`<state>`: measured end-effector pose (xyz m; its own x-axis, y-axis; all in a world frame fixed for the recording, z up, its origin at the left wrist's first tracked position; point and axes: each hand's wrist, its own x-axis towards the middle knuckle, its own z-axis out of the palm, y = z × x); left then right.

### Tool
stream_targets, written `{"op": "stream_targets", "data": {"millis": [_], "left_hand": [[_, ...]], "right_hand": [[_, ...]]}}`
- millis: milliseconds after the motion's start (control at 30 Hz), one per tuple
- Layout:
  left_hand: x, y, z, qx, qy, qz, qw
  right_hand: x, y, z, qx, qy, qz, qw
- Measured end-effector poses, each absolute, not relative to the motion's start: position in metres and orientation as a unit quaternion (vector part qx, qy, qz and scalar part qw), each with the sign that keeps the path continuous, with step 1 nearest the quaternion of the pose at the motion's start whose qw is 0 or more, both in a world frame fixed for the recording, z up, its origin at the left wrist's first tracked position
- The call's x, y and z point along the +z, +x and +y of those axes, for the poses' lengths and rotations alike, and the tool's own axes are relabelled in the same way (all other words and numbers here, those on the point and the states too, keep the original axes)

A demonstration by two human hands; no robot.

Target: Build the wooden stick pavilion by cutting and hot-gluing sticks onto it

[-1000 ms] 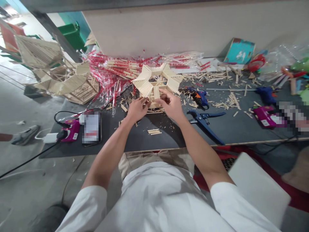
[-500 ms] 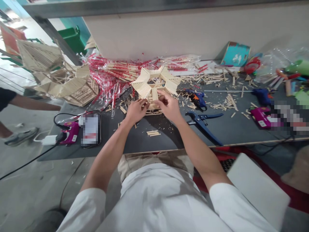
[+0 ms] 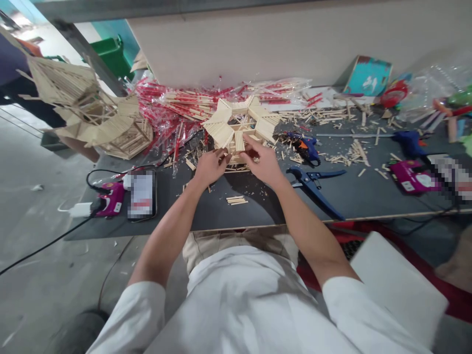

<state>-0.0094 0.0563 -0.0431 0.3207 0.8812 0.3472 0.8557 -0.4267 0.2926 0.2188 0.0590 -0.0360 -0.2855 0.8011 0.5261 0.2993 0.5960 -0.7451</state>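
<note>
Star-shaped hexagonal wooden-stick model (image 3: 239, 140): held between both hands above the middle of the dark grey worktable (image 3: 332, 206), just in front of a heap of red-printed, cellophane-wrapped sticks (image 3: 173, 115)
Left hand (image 3: 210, 167): closed narrowly, with the fingers pressed against the model's lower left edge
Right hand (image 3: 261, 160): closed narrowly, with the fingertips (image 3: 248, 142) placed on the model's lower centre sticks
Tools to the right: a blue-and-orange hot glue gun (image 3: 304, 147) is laid beside loose stick offcuts (image 3: 344, 160), and blue-handled cutters (image 3: 313, 182) are laid nearer the table edge
Table front: a small stack of cut sticks (image 3: 236, 200) is placed below the hands
Table left: a magenta power unit (image 3: 110, 199) is plugged in beside a blurred phone (image 3: 142, 194)
Beyond the table: a large pale wooden-stick structure (image 3: 99, 123) is seen at the left, past the table's corner
</note>
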Motion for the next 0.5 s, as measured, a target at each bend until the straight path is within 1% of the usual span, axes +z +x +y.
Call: {"op": "stream_targets", "data": {"millis": [200,500], "left_hand": [[-0.041,-0.008,0.054,0.254,0.804,0.537,0.043],[-0.043,-0.007,0.056,0.253,0.803,0.536,0.054]], "right_hand": [[-0.037,0.223,0.057,0.286,-0.385,-0.757,0.443],[-0.026,0.221,0.055,0.282,-0.385,-0.761,0.439]]}}
